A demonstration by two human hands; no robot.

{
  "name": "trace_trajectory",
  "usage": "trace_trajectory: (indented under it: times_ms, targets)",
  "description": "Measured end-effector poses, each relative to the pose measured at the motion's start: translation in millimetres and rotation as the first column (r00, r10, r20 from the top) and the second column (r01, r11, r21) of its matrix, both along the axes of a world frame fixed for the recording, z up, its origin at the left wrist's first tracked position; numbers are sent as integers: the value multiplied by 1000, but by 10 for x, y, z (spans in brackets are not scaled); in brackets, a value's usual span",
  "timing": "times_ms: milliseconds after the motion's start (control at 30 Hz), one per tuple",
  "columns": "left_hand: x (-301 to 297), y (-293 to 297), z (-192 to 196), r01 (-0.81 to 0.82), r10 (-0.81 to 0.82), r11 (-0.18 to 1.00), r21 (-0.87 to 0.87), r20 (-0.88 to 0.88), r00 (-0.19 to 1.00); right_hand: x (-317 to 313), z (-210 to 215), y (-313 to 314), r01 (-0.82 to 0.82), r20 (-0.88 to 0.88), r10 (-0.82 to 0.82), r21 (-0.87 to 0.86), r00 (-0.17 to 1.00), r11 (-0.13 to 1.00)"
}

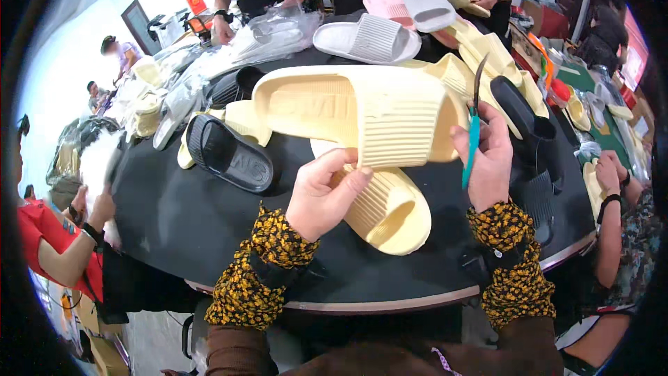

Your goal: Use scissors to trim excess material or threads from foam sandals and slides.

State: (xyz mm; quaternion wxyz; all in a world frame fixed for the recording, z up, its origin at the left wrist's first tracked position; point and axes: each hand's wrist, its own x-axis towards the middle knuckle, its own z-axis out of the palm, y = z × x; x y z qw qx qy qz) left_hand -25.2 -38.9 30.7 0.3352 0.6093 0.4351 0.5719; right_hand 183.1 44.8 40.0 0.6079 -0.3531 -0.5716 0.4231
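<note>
A pale yellow slide slipper (306, 102) with a ribbed strap is held up over the table. My left hand (325, 191) pinches the lower edge of its strap between thumb and fingers. My right hand (490, 157) is closed round a teal-handled cutting tool (472, 145), whose narrow, dark, curved blade points up. The fingertips of that hand also meet the slipper's open toe end. Below the held slipper, a second yellow slipper (398, 226) lies on the table, partly covered by it. A black slipper (231, 155) rests to the left.
The round black table (334, 278) carries several grey, yellow, pink and black slippers, such as a grey one (367, 38) at the back. Plastic-wrapped slippers (236, 52) pile up at the far left. Co-workers stand across the table and sit at both sides, including a red-sleeved person (59, 237).
</note>
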Motion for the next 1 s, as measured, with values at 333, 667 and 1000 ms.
trace_trajectory:
  times_ms: [333, 667, 1000]
  targets:
    - [39, -66, 175, -71, 164, 974, 217, -449, 878, 167, 18, 156, 111, 16, -112, 49, 994, 993]
    - [-75, -426, 400, 412, -8, 888, 206, -887, 462, 564, 209, 265, -27, 68, 20, 110, 997, 994]
    - [-110, -746, 527, 618, 2, 786, 19, -1000, 28, 796, 191, 338, -331, 317, 307, 24, 898, 943]
